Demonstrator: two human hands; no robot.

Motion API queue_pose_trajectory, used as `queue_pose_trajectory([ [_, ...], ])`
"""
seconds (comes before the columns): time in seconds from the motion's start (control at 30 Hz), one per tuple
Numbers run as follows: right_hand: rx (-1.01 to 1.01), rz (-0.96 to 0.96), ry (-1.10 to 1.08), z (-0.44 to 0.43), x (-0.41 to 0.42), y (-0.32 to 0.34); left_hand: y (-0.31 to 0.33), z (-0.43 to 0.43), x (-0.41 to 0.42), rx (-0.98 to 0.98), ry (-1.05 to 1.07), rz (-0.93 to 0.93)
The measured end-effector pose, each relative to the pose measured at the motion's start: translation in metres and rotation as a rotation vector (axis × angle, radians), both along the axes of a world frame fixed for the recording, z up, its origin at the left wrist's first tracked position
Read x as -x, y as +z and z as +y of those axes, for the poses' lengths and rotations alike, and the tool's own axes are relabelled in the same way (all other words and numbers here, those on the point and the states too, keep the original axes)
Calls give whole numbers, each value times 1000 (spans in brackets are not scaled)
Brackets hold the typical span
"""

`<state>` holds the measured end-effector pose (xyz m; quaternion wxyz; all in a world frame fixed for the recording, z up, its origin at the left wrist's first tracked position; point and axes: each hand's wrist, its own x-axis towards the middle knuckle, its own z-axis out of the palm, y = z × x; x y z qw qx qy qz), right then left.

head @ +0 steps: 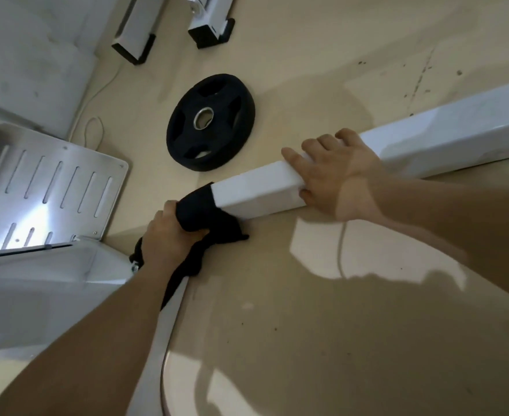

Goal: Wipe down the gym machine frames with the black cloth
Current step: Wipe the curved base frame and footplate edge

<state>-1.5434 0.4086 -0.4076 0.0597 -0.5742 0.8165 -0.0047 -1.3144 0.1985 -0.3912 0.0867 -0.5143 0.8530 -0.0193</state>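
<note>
I see the cloth (208, 217) as plain black vs. a white frame beam (256, 190); the floor (307, 340) is beige, speckled w/ dark spots. The weight plate (211, 121) reads black w/ a silver centre ring, and the frame posts (220, 16) up top are white w/ black feet. The panel (52, 187) at left is silver-grey metal, patterned w/ rows of slanted slots.

Single head-worn wide-angle view, looking steeply down at floor (337, 325). Close range, arm's reach. Left forearm enters from lower left, right forearm from right edge. Left hand (169, 235) with black cloth (205, 217) just left of centre, right hand (334, 172) right of centre on white frame beam (259, 190). Weight plate (211, 121) above centre.
</note>
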Motion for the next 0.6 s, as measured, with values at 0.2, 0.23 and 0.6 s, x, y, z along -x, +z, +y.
queue_pose_trajectory([
  [0.2, -45, -8, -38, -2, -10, 3, -8, 27, 13, 115, -133, 114],
  [0.23, -47, 0, -45, -4, -12, 2, -8, 34, 24, 119, -218, 127],
  [0.6, -4, -285, -9, -10, -83, 24, 23, 32, -69, 233, -209, -513],
])
